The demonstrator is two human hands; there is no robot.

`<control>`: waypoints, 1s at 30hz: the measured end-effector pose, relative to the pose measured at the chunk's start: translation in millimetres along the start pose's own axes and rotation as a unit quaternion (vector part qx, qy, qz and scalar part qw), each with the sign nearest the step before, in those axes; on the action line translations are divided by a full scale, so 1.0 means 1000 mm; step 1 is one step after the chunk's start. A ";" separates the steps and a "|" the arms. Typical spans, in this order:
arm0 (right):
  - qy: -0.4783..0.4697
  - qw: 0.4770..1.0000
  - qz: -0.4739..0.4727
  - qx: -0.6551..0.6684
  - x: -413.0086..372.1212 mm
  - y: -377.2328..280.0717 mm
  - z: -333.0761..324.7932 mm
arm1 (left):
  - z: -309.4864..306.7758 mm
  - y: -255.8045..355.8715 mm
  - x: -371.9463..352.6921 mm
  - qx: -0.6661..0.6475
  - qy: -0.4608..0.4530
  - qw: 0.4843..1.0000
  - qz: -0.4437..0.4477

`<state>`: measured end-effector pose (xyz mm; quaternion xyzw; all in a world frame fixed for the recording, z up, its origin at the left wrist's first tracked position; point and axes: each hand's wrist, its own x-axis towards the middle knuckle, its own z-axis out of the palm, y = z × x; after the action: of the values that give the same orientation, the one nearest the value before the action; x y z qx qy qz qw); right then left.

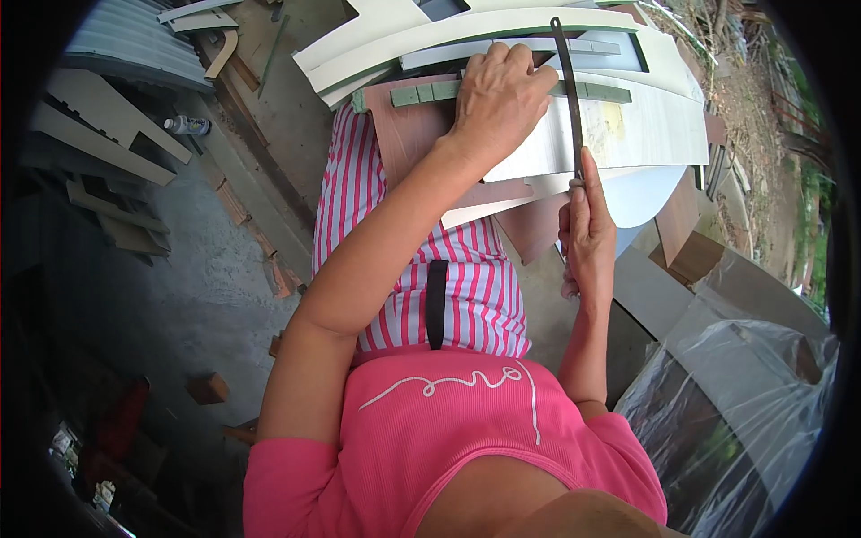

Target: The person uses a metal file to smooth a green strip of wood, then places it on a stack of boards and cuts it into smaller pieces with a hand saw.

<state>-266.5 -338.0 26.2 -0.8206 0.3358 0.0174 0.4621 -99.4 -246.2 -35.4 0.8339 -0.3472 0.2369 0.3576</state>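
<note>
My left hand (pixel 502 99) is closed over a green strip (pixel 423 93) with cross cuts along it, knuckles up and fingers curled round its middle. The strip lies across pale and wood-brown boards (pixel 628 125) stacked over my lap. In my right hand (pixel 589 229) is a long, narrow dark hacksaw blade (pixel 574 108), gripped at its near end, where it looks wrapped. The blade points away from me, crossing over the green strip just right of my left hand. A second, grey-blue strip (pixel 599 47) lies farther back on the boards.
Cream cut panels (pixel 421 40) are piled beyond my lap. On the left floor are more cut panels (pixel 108 121), a bottle (pixel 186 125) and a corrugated sheet (pixel 134 40). Clear plastic sheeting (pixel 735 394) covers something at right. A small wooden block (pixel 207 388) sits on the concrete.
</note>
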 end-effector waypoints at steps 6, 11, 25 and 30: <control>0.010 0.998 -0.058 0.029 0.021 -0.010 0.008 | -0.004 0.003 0.001 0.001 -0.004 1.000 -0.008; -0.002 1.000 -0.002 -0.012 -0.011 0.008 -0.002 | -0.001 0.002 -0.001 0.007 0.003 1.000 0.000; -0.002 0.999 -0.027 0.046 0.015 -0.006 0.005 | -0.003 0.000 0.000 0.000 -0.002 1.000 0.001; 0.005 0.997 -0.051 0.054 0.022 -0.008 0.010 | -0.006 0.003 -0.001 0.002 -0.003 1.000 -0.006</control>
<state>-242.0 -338.7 19.3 -0.8105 0.2967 -0.0286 0.5042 -102.9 -243.0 -30.7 0.8375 -0.3425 0.2331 0.3562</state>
